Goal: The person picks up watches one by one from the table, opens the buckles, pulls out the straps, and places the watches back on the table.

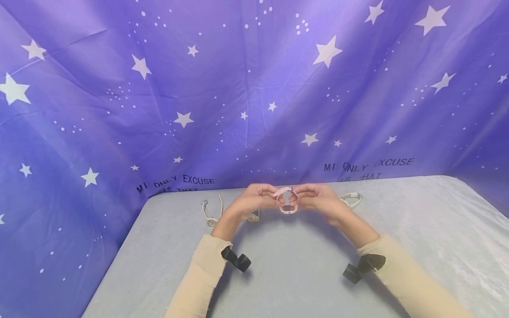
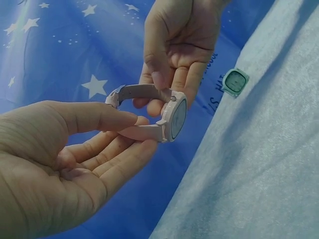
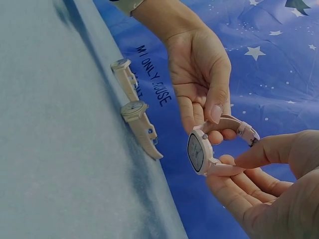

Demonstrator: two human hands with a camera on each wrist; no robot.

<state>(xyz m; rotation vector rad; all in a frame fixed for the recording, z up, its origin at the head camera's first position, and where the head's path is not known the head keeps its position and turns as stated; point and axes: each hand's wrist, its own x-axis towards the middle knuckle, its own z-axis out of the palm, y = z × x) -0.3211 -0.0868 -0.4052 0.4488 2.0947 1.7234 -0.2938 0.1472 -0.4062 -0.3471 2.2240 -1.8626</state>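
Observation:
A pale pink wristwatch [image 1: 289,212], its strap looped round into a ring, is held up above the table between both hands. My left hand [image 1: 254,201] pinches one side of the strap between thumb and fingers. On the opposite side, my right hand [image 1: 321,202] pinches the strap in the same way. The watch face [image 3: 196,151] is turned away from the palms in the right wrist view. Near the strap's far end, the buckle [image 2: 115,95] shows in the left wrist view.
A grey cloth-covered table [image 1: 294,274] lies below. Two light watches, one [image 1: 212,222] left of my left wrist and another [image 1: 253,217] partly hidden by that hand, rest on it. A white-strapped watch [image 1: 351,199] lies beyond my right hand. A purple starry curtain [image 1: 246,88] hangs behind.

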